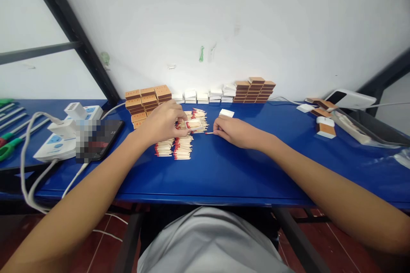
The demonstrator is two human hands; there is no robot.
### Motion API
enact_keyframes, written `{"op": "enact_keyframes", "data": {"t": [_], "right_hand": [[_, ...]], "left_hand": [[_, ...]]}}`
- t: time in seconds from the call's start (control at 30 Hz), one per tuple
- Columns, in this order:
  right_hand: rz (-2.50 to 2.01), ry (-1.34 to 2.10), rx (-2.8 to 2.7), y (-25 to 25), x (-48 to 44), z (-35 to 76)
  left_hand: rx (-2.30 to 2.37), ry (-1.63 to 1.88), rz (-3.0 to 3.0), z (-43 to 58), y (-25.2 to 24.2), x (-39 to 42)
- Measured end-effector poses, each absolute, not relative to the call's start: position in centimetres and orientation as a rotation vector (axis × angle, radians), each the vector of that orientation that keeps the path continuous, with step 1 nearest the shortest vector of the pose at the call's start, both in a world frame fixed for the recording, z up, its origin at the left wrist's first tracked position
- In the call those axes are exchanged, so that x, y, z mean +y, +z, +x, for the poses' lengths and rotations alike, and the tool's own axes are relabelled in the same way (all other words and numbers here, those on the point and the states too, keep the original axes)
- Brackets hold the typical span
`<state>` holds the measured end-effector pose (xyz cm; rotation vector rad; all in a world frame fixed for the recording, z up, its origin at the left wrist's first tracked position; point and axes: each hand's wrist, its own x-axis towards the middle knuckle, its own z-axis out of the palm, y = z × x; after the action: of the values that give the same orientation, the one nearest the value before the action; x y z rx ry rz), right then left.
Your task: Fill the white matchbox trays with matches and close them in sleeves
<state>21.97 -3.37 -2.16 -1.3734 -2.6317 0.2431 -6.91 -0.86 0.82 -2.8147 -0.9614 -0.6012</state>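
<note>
Currently, loose matches (182, 149) are lying unboxed nearside of the left hand (167, 120), whose fingers are pinching a white tray (196, 129) already holding some; the right hand (235, 131) is pinching one match (209, 133); beyond, white boxes (202, 98) and brown matchboxes (254, 91) are standing stacked.

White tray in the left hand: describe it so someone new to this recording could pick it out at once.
On the blue table, find the piled matches near the middle. Among them, the left hand holds a small white tray between thumb and fingers. Unlike the white boxes lined along the wall, it is hand-held with matches visible inside.
</note>
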Motion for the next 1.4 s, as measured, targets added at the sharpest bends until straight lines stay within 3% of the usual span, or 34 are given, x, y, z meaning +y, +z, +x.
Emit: {"op": "enact_keyframes", "data": {"t": [0.27, 0.53, 1.4], "right_hand": [[-1.270, 0.240, -2.534, -0.9, -4.0, 21.9], [-1.261, -0.017, -2.538, -0.7, -5.1, 19.1], [-1.198, 0.218, -2.524, -2.9, -3.3, 18.1]], "left_hand": [[-0.956, -0.583, -2.805, -6.5, 0.5, -1.1], [-0.896, -0.577, -2.886, -5.0, 0.7, -2.6], [-0.979, -0.564, -2.690, -7.3, 1.1, -0.7]]}}
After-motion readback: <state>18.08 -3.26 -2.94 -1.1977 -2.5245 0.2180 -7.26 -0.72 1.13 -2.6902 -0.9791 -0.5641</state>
